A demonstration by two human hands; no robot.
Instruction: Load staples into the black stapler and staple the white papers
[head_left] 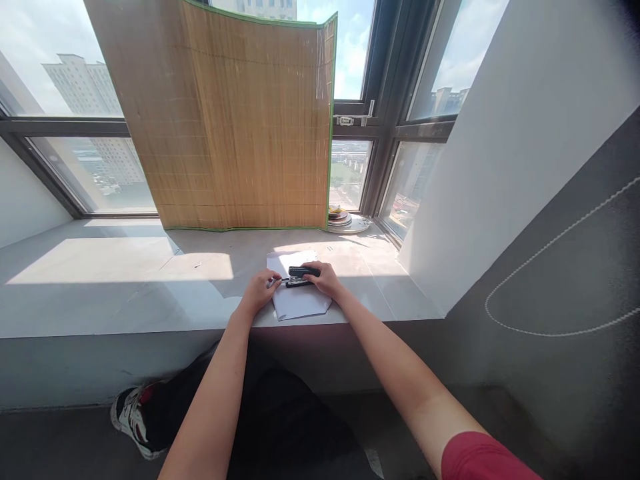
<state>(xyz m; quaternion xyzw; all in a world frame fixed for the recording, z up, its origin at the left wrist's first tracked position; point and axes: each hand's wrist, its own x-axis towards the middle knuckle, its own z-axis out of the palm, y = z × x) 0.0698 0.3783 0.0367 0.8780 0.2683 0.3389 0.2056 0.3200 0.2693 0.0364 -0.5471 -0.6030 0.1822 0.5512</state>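
Note:
A black stapler [303, 272] lies over a stack of white paper [303, 304] on the window sill. Its top looks raised from its base, with a metal part between them pointing left. My right hand [326, 279] grips the stapler from the right, fingers closed around its black body. From the left, my left hand [261, 291] pinches at the left end of the metal part, above the paper's left edge. Whether its fingertips hold that metal part or a separate small piece is too small to tell.
The pale window sill [150, 303] ends in a front edge just below the paper. A bamboo mat [250, 127] leans against the window behind. Stacked plates [347, 222] stand at its right. A beaded cord [530, 260] hangs by the right wall.

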